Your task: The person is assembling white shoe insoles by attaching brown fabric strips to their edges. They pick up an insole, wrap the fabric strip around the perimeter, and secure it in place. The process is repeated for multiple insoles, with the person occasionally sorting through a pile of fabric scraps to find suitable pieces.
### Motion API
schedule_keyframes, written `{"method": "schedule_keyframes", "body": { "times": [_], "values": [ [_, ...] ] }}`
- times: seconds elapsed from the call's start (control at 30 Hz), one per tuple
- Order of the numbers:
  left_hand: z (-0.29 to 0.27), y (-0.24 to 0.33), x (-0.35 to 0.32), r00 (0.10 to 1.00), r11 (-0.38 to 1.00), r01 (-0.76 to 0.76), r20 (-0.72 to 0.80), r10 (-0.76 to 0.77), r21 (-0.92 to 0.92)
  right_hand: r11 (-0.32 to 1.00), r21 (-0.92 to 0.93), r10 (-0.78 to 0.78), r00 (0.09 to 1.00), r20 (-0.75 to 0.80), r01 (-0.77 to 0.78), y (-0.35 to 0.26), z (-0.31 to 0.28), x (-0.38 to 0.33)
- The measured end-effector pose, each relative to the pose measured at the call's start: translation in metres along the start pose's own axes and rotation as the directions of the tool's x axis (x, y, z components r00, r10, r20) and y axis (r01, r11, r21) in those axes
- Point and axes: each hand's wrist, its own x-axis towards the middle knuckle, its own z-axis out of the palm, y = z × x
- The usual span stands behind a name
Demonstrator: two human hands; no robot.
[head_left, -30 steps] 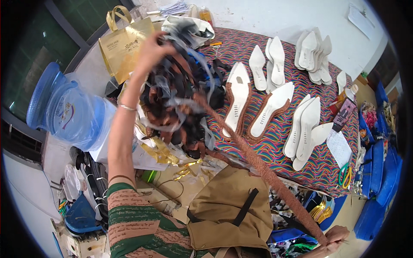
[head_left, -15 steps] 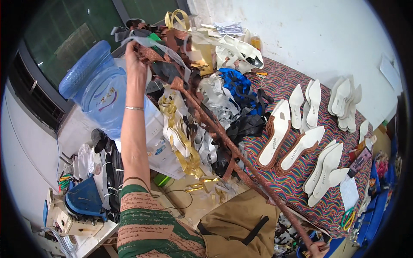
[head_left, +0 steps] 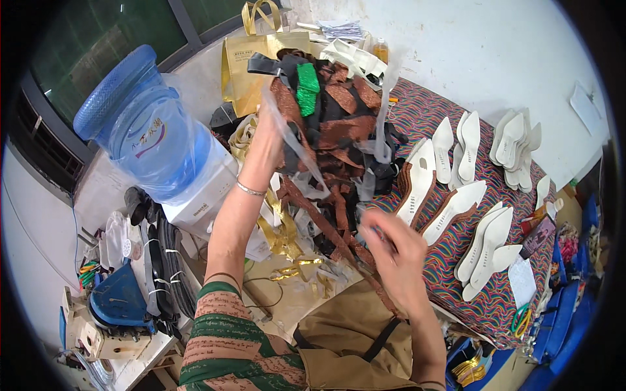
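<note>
My left hand point(head_left: 271, 133) grips a tangled bundle of brown glittery strips point(head_left: 342, 130), mixed with black ones; its fingers are partly hidden by the bundle. A green glittery piece point(head_left: 307, 88) and clear plastic hang with it. From the bundle's lower side, a long brown strip point(head_left: 313, 212) trails toward my lap. My right hand point(head_left: 399, 257) is just below and right of the bundle, fingers curled and slightly blurred; what lies in them cannot be made out. White pointed insoles with brown edges point(head_left: 450, 215) lie right of that hand.
A blue water bottle point(head_left: 153, 137) stands on a white box at left. Behind the bundle is a gold bag point(head_left: 238, 72). Gold strips point(head_left: 280, 231) lie below it. More white insoles point(head_left: 486, 244) rest on the patterned cloth point(head_left: 433, 104). A blue-and-cream machine point(head_left: 120, 300) sits lower left.
The bundle has moved right and nearer in my left hand. My right hand has come up from the lower right corner, where it held the long strip's end, to beside the bundle.
</note>
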Motion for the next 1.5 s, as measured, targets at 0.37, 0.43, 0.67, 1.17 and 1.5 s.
{"method": "schedule_keyframes", "body": {
  "times": [0.37, 0.43, 0.67, 1.17, 1.5],
  "values": [
    [-0.011, -0.006, -0.018, 0.867, 0.892, 0.330, -0.275, -0.416, -0.307, 0.869, 0.420, 0.312, 0.949, -0.049, -0.264, 0.033, 0.047, 0.102],
    [-0.062, -0.030, -0.005, 0.848, 0.869, 0.401, -0.240, -0.472, -0.290, 0.823, 0.544, 0.253, 0.963, -0.091, -0.165, 0.037, 0.052, 0.099],
    [-0.096, -0.024, -0.036, 0.900, 0.816, 0.428, -0.263, -0.347, 0.389, 0.668, 0.689, 0.328, 0.942, 0.067, -0.281, 0.065, 0.051, 0.096],
    [0.035, 0.028, -0.090, 0.974, 0.897, 0.099, 0.144, -0.176, 0.430, 0.769, 0.594, 0.261, 0.964, 0.043, -0.234, 0.055, 0.039, 0.102],
    [0.034, 0.008, -0.131, 0.977, 0.701, 0.077, 0.087, -0.196, 0.709, 0.719, 0.661, 0.274, 0.962, 0.015, -0.215, 0.054, 0.022, 0.113]
  ]
}}
